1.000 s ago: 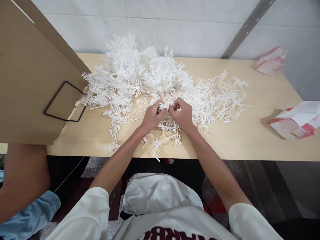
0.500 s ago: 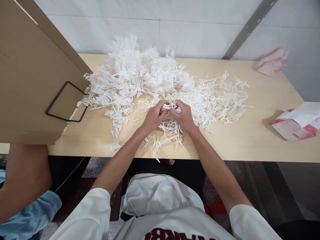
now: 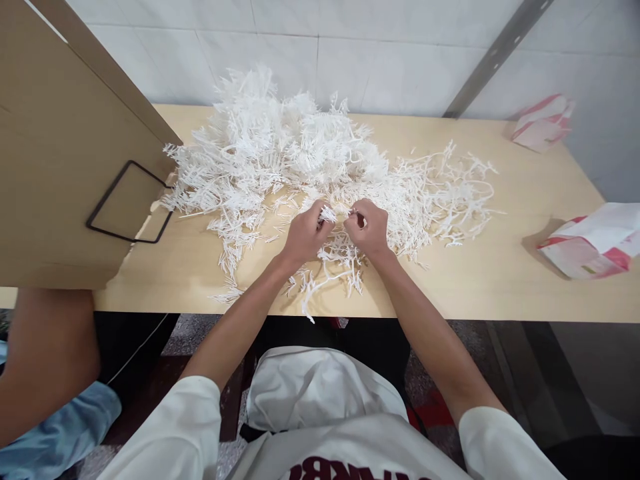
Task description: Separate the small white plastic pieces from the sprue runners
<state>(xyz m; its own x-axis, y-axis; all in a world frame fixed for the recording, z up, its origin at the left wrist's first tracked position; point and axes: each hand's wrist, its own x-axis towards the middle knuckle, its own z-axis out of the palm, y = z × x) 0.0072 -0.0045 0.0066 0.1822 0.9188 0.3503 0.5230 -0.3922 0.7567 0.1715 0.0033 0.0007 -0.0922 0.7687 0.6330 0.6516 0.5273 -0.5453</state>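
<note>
Head view: left hand (image 3: 304, 235) closed around a white bunch (image 3: 328, 215); right hand (image 3: 371, 228) curled, thumb to finger, apparently pinching a small white piece (image 3: 352, 212). Hands apart, at the near side of the white heap (image 3: 300, 147) on the table (image 3: 490, 287). Short pieces lie loose; branching strands (image 3: 465, 193) at right remain whole. Two paper packets (image 3: 587, 250) (image 3: 543, 123) stand further right, contents not visible

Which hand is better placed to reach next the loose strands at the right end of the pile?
Right, I think: the right hand is nearer those strands, while the left hand is farther and holds a white bunch.
</note>
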